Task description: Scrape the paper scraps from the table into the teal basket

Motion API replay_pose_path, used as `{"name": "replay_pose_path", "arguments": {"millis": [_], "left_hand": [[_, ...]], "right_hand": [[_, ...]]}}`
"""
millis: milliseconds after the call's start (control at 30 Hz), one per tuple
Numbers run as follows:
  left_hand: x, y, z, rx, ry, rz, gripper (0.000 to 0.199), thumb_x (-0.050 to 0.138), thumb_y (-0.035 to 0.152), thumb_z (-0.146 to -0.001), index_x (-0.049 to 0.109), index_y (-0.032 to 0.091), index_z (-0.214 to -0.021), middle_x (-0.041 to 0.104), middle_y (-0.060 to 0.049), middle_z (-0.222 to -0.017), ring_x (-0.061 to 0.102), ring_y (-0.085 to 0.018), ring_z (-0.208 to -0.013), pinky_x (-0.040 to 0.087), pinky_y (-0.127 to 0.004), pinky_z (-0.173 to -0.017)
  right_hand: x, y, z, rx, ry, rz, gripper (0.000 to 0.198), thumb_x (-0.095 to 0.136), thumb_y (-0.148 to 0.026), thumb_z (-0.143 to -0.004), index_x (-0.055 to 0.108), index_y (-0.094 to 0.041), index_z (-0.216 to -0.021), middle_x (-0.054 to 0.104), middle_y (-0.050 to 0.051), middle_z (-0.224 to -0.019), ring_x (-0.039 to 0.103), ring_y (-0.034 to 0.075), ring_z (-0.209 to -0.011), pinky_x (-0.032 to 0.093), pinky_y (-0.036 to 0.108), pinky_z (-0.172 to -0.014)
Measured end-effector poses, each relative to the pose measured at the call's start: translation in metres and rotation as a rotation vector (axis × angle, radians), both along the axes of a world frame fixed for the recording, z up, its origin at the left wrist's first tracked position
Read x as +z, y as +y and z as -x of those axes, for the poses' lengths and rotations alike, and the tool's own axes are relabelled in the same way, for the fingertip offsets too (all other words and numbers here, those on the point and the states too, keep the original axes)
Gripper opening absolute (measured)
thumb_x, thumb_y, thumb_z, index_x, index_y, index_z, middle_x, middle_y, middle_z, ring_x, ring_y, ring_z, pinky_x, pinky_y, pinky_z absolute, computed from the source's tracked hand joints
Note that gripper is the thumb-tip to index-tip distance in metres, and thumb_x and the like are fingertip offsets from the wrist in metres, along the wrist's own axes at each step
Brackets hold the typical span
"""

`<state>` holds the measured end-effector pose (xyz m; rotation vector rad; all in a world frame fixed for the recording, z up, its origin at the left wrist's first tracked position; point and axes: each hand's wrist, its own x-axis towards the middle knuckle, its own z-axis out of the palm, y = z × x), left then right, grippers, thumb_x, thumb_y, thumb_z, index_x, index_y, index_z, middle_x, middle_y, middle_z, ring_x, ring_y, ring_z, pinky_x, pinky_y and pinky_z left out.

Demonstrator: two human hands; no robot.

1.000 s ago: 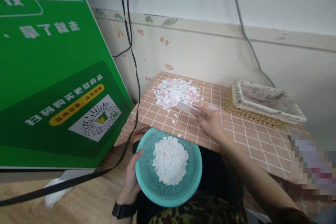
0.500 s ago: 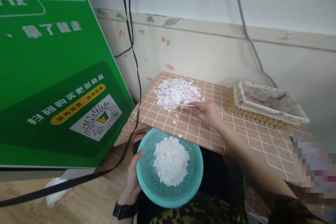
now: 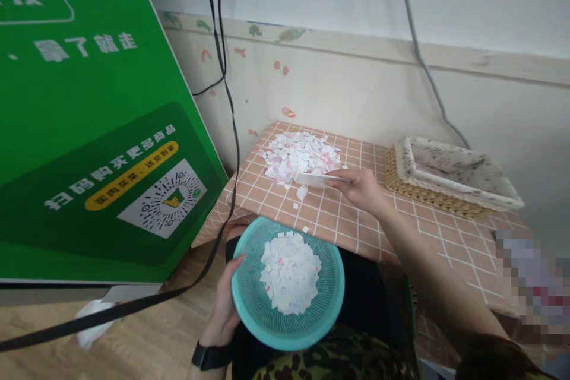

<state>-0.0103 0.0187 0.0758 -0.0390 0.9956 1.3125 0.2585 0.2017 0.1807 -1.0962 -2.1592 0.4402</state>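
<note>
My left hand (image 3: 228, 294) grips the left rim of a teal plastic colander (image 3: 329, 309), thumb over the edge, under the table's front edge. Inside lies a heap of small cut paper squares (image 3: 290, 273), mostly white with bits of pink. On the table, my right hand (image 3: 358, 187) pinches a flat white card (image 3: 314, 179). The card's lower edge is at the near side of a larger pile of paper scraps (image 3: 300, 154). A small clump of scraps (image 3: 301, 192) lies just in front of the card. Single squares sit near the table edge.
A lined wicker basket (image 3: 439, 202) stands on the checked tablecloth (image 3: 356, 231) at right. Beyond it is a blurred-out object. A green printed cabinet (image 3: 89, 130) fills the left, with a black strap (image 3: 233, 130) hanging before it. The wall closes off the back.
My right hand has shifted slightly right and tilted the card so more of its face shows. A small clump of scraps has come toward me from the pile. The colander stays in place.
</note>
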Motion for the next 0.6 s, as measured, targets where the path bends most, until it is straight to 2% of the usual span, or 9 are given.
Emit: {"name": "replay_pose_path", "arguments": {"millis": [200, 333, 433, 600], "left_hand": [[0.001, -0.001, 0.0, -0.013, 0.0, 0.019, 0.011, 0.066, 0.022, -0.07, 0.07, 0.013, -0.074, 0.072, -0.005, -0.066, 0.064, -0.018, -0.056, 0.053, -0.032, -0.062], [0.002, -0.001, -0.001, -0.009, 0.004, 0.012, 0.012, 0.066, 0.022, -0.07, 0.07, 0.013, -0.075, 0.072, -0.005, -0.067, 0.065, -0.019, -0.058, 0.053, -0.032, -0.064], [0.002, -0.001, -0.001, -0.011, 0.005, 0.009, 0.012, 0.066, 0.022, -0.07, 0.07, 0.013, -0.076, 0.072, -0.005, -0.067, 0.065, -0.019, -0.057, 0.053, -0.033, -0.064], [0.002, -0.001, -0.001, 0.004, 0.014, -0.005, 0.011, 0.067, 0.022, -0.069, 0.07, 0.013, -0.075, 0.072, -0.005, -0.069, 0.066, -0.019, -0.06, 0.053, -0.032, -0.064]], "right_hand": [[-0.013, -0.002, 0.022, 0.095, 0.099, 0.12, 0.019, 0.056, -0.029, -0.084, 0.07, -0.027, -0.096, 0.072, -0.001, -0.089, 0.066, 0.016, -0.076, 0.05, 0.03, -0.069], [-0.014, -0.005, 0.016, 0.086, 0.119, 0.141, 0.017, 0.058, -0.03, -0.081, 0.071, -0.026, -0.092, 0.072, 0.0, -0.087, 0.066, 0.017, -0.077, 0.05, 0.029, -0.069], [-0.011, -0.007, -0.003, 0.02, 0.1, 0.126, 0.016, 0.061, -0.033, -0.079, 0.072, -0.025, -0.088, 0.072, 0.001, -0.085, 0.066, 0.018, -0.074, 0.051, 0.03, -0.067], [-0.014, -0.017, -0.024, -0.218, 0.123, -0.001, 0.021, 0.059, -0.036, -0.08, 0.072, -0.024, -0.091, 0.072, 0.002, -0.084, 0.066, 0.02, -0.068, 0.05, 0.031, -0.059]]}}
